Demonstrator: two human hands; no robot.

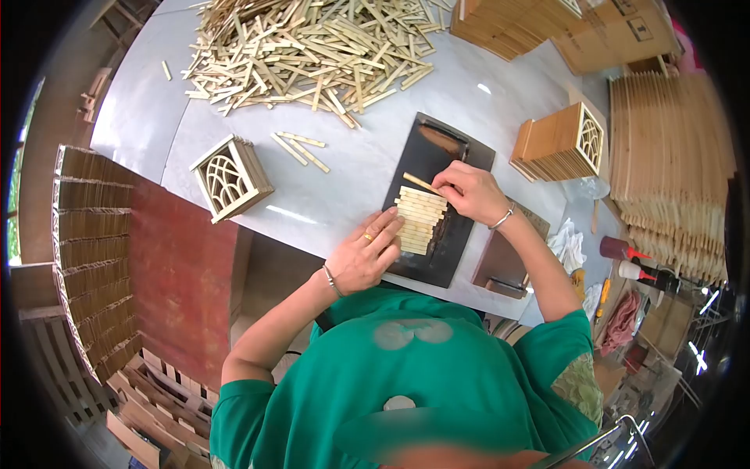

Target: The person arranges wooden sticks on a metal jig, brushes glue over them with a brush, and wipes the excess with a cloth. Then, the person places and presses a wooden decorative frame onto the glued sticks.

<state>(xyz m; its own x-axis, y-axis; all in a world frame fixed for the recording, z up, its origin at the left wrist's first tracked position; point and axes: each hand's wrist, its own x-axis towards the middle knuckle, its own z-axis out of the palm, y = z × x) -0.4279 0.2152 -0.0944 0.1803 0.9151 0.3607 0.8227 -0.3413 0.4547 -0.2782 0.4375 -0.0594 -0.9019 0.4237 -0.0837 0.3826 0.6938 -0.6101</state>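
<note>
- Okay, from my end: right hand (pixel 469 194) has its fingers pinched on a single stick (pixel 420 183), gripping it near one end, other end pointing up-left.
- That stick sits at the far end of a block of sticks (pixel 422 223), laid side by side; I can't tell if it touches them.
- Left hand (pixel 367 246): I see fingers loosely spread, not clenched, tips touching the block's left edge; ring on one finger.
- Block lies on a dark tray (pixel 441 262), at the edge of the surface (pixel 336 195) nearest the person.
- Big pile of sticks (pixel 305 55) at the far side, heaped every which way.
- Three loose sticks (pixel 308 155) between pile and left hand.
- Left of those I get a wooden stack (pixel 262 178) with a curved lattice face; similar lattice stack (pixel 551 144) right of the tray.
- Second plate (pixel 508 254), brownish, just right of the tray, partly behind the right forearm.
- White cloth (pixel 566 242) beyond it.
</note>
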